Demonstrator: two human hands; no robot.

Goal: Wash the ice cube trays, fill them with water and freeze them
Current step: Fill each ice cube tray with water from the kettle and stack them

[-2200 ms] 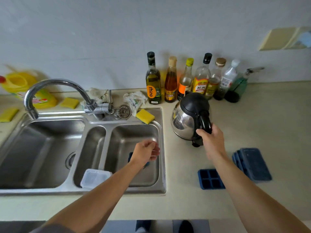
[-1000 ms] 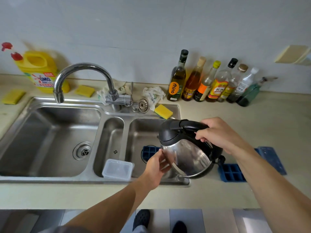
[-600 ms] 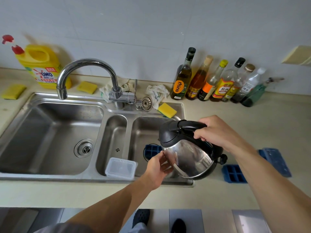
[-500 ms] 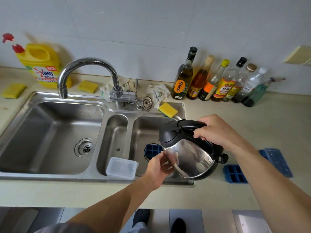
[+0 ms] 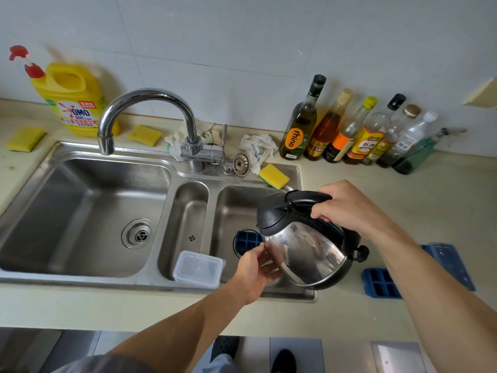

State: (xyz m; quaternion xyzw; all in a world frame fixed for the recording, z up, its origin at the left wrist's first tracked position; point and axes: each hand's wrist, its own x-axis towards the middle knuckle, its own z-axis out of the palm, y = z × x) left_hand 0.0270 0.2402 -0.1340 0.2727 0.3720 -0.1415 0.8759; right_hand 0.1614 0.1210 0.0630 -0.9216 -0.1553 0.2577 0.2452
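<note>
One ice tray point(image 5: 247, 241) beyond left hand point(image 5: 254, 273), open against kettle point(image 5: 309, 251), right hand point(image 5: 347, 208) gripping handle point(image 5: 301, 200)

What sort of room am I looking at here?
Most likely a home kitchen: a stainless steel sink with a curved tap, a row of oil and sauce bottles along the tiled wall, and an electric kettle.
</note>
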